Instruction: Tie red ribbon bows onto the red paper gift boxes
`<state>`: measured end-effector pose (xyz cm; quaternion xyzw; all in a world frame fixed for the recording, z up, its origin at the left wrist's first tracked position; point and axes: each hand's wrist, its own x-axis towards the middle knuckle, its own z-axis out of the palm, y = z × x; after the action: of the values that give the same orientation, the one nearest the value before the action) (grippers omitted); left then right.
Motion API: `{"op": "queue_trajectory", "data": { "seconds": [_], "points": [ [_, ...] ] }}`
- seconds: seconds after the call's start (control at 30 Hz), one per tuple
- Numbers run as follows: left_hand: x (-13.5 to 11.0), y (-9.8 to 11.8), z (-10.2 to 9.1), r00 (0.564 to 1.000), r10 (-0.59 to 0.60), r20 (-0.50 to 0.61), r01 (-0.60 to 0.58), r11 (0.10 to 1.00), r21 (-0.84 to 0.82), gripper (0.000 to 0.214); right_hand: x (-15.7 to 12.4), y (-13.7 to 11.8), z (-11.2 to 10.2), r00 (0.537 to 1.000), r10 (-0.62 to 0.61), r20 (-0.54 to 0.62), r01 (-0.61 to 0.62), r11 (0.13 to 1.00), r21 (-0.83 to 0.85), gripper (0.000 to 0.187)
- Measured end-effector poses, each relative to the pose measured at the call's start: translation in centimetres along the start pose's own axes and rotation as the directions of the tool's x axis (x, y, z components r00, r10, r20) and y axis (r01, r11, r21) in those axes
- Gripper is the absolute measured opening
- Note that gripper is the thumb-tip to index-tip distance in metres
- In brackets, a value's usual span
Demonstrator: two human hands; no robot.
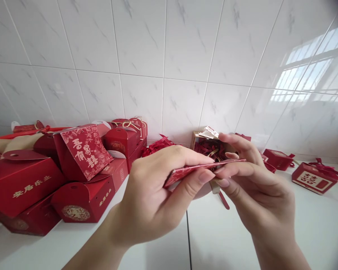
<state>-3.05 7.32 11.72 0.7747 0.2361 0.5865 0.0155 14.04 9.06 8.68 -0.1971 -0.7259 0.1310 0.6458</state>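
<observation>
My left hand [154,191] is closed around a flat red printed cardboard piece [186,171], thumb underneath and fingers on top. It is seen nearly edge-on, so its printed faces are mostly hidden. At its right end, the thumb and forefinger of my right hand [256,187] pinch it, while the other fingers are raised and curled. Just behind both hands stands an open box [195,140] with dark red ribbons and white paper slips in it. A narrow red strip [224,200] shows below the cardboard, above the white tabletop.
Several red gift boxes [83,200] are piled at the left, one patterned box [86,152] tilted on top. Red ribbon [159,144] lies in a heap by the wall. Small ribbon-tied boxes [312,178] stand at the right. A seam [188,236] crosses the white table [219,240].
</observation>
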Motion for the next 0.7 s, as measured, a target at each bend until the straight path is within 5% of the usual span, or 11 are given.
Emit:
{"op": "queue_trajectory", "data": {
  "seconds": [0.47, 0.7],
  "points": [
    [-0.3, 0.2, 0.1, 0.999, 0.022, -0.035, -0.023, 0.999, -0.025, 0.011, -0.5, -0.4, 0.7, 0.996, -0.014, -0.092, 0.017, 0.999, 0.030, 0.024],
    [-0.4, -0.2, 1.3, 0.997, 0.083, -0.001, -0.083, 0.993, -0.078, 0.018, -0.3, -0.1, 1.2, 0.970, 0.059, -0.238, -0.003, 0.973, 0.231, 0.039]
  ]
}}
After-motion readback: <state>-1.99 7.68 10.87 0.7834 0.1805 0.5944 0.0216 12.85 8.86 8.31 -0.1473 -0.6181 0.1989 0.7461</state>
